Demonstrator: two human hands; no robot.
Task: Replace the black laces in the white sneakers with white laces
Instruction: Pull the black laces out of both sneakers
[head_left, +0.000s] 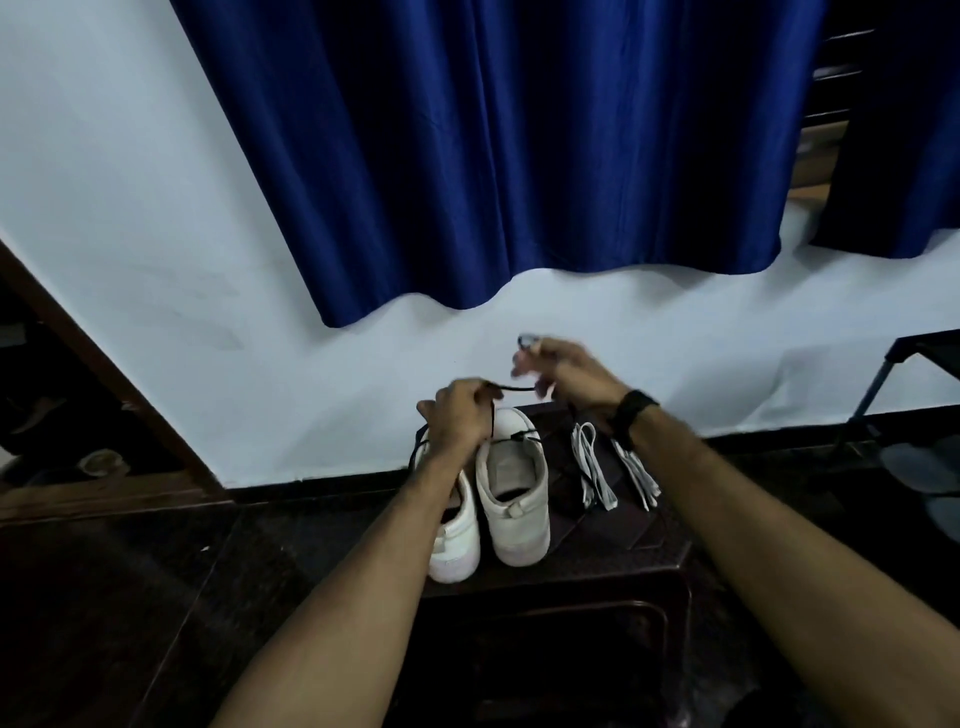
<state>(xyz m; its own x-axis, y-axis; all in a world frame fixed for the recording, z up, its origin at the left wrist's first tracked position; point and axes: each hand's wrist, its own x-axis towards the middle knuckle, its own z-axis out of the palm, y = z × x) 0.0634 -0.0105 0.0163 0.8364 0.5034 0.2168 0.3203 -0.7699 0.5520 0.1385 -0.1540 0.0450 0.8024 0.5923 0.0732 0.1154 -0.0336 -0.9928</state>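
Note:
Two white sneakers stand side by side on a dark stool (597, 566), toes pointing away from me. The right sneaker (514, 488) shows in full; my left forearm covers part of the left sneaker (457, 540). A black lace (511, 387) runs taut between my two hands above the shoes, and more of it drops to the right sneaker's eyelets. My left hand (460, 415) is closed on the lace over the toes. My right hand (561, 374), blurred and raised higher, pinches the lace's other end. Two folded white laces (592, 467) (636, 475) lie to the right of the shoes.
A white wall with a blue curtain (493, 156) rises just behind the stool. A dark wooden frame (104, 374) slants at the left. A metal-legged piece of furniture (883, 374) and some footwear (930, 473) sit at the right on the dark floor.

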